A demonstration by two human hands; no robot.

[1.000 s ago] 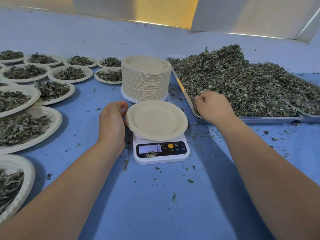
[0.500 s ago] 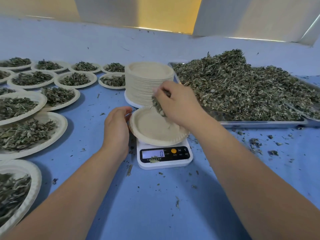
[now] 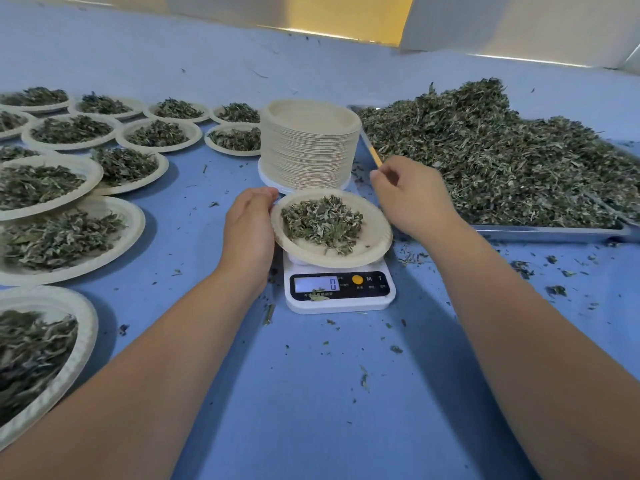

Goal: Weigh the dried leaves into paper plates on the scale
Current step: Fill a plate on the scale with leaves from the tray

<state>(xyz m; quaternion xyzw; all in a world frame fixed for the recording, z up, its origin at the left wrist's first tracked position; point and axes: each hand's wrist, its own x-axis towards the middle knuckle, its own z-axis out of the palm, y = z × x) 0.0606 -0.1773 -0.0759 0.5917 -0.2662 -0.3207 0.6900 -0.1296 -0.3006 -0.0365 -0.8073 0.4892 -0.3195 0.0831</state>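
Plate [image 3: 367,252] on the scale [image 3: 341,292] holds a first small heap of dried leaves [image 3: 322,221], and the display reads 0, so the portioning step looks barely begun. The left hand [image 3: 249,233] steadies the plate's rim with curled fingers; the right hand [image 3: 408,195], loosely curled and seemingly empty, hovers beside the heaped tray [image 3: 540,232]. Next comes another pinch, added until the reading settles.

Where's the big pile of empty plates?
In the head view, the stack of empty plates stands mid-table just behind the scale, between the filled plates on the left and the leaf tray on the right.
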